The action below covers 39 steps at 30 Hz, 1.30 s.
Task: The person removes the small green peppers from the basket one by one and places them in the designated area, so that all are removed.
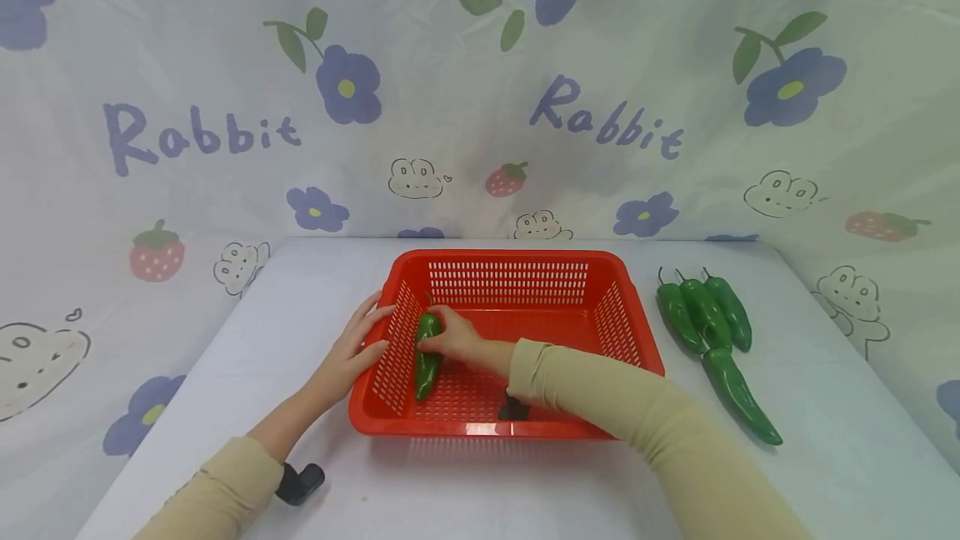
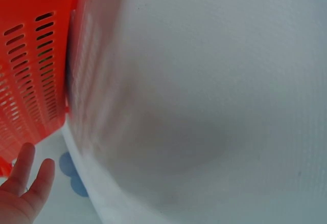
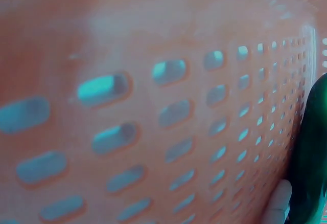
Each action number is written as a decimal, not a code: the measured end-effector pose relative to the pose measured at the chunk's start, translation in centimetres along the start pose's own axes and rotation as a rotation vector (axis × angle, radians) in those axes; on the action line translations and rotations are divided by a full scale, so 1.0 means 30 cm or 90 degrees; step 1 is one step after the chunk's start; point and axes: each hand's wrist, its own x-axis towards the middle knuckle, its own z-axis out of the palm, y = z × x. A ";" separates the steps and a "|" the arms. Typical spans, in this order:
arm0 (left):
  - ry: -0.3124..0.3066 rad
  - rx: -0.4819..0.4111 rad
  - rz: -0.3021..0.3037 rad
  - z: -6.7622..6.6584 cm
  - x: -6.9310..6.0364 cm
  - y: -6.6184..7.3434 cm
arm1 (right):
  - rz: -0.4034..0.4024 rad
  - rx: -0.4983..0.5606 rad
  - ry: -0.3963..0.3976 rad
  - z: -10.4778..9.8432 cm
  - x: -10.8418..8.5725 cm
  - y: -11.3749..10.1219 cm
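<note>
A red plastic basket with slotted walls stands in the middle of the table. Inside it, along the left wall, my right hand holds a green chili pepper, thumb and fingers around its upper part. The right wrist view catches a fingertip against the dark green pepper beside the slotted wall. My left hand rests at the basket's left rim with its fingers spread and nearly straight. In the left wrist view, two fingers extend near the basket's outer wall.
Right of the basket, several green chili peppers lie together on the white tabletop. One of them points toward the near right. A patterned cloth hangs behind and at the sides. Black wrist devices sit on both wrists.
</note>
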 end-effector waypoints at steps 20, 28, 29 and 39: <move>0.002 0.007 -0.002 0.001 0.000 -0.005 | -0.022 -0.031 -0.008 -0.002 0.006 -0.003; 0.002 0.006 0.000 0.001 0.000 -0.005 | -0.034 -0.024 -0.008 -0.021 -0.002 -0.013; 0.002 0.004 -0.001 0.001 -0.001 -0.005 | -0.032 -0.022 -0.007 -0.026 -0.002 -0.013; 0.003 0.001 -0.003 0.002 0.001 -0.002 | -0.018 0.017 -0.004 -0.092 -0.011 -0.018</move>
